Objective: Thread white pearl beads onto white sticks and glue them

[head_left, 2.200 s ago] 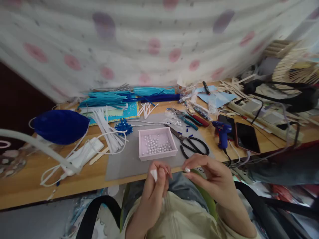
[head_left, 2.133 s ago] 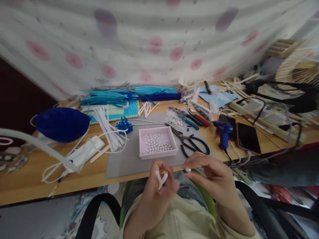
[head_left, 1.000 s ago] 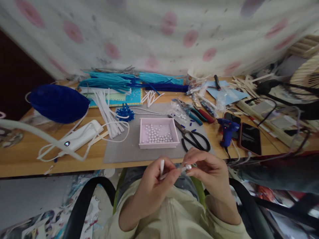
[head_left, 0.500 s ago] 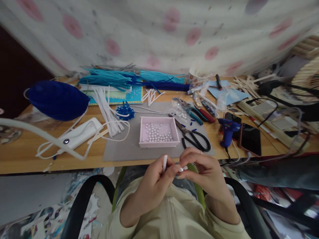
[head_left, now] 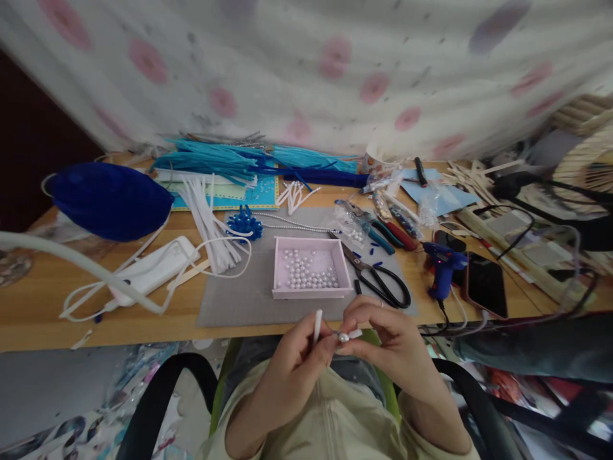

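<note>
Head cam: both hands were up in front of the chest, just below the near desk edge (head_left: pixel 143 329). The L hand (head_left: pixel 297 364) pinched a thin white fuzzy stick (head_left: pixel 317 324), w/ 1 end poking up past the fingers. The R hand (head_left: pixel 387 345) pinched a small round pearl bead (head_left: pixel 343 337) on the stick's other end. The 2 hands' fingertips touched. There was a bit of open room between the hands & the desk edge.

On the desk, a grey flat mat (head_left: pixel 239 300) reached almost to the edge. A pink square tray (head_left: pixel 311 294) sat on it, w/ lots of shiny round pearls inside. Black scissors (head_left: pixel 378 281) lay just beside the tray on the R. A blue glue gun (head_left: pixel 443 271) stood near a dark phone (head_left: pixel 486 284). A soft dark blue lump (head_left: pixel 110 201) sat far L, well apart. Long white fuzzy sticks (head_left: pixel 208 220) lay near it.
</note>
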`<move>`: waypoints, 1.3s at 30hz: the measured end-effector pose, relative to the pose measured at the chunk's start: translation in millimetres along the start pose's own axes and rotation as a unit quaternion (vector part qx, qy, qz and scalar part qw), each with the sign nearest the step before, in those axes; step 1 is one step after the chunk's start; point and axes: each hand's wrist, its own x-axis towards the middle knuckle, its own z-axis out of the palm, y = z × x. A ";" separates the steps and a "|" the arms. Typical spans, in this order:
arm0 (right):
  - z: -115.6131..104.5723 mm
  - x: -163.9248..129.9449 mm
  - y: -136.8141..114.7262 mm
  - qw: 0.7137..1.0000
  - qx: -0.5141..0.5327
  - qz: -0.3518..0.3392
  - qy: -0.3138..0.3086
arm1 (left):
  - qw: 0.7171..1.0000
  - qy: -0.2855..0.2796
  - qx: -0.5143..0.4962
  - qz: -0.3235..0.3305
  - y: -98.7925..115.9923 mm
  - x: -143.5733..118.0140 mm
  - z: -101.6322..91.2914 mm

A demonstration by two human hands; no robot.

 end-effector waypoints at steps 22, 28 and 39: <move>6.2 117.4 29.5 0.877 -0.430 0.077 -0.202 | 0.997 0.052 -0.046 -0.027 11.2 -12.6 -37.7; 1.8 77.7 14.2 0.994 0.062 0.065 -0.068 | 0.999 0.034 0.017 -0.012 24.9 -11.7 -31.6; 23.1 29.8 27.8 0.958 0.286 0.015 0.011 | 0.994 0.063 0.069 0.062 34.3 -18.2 0.3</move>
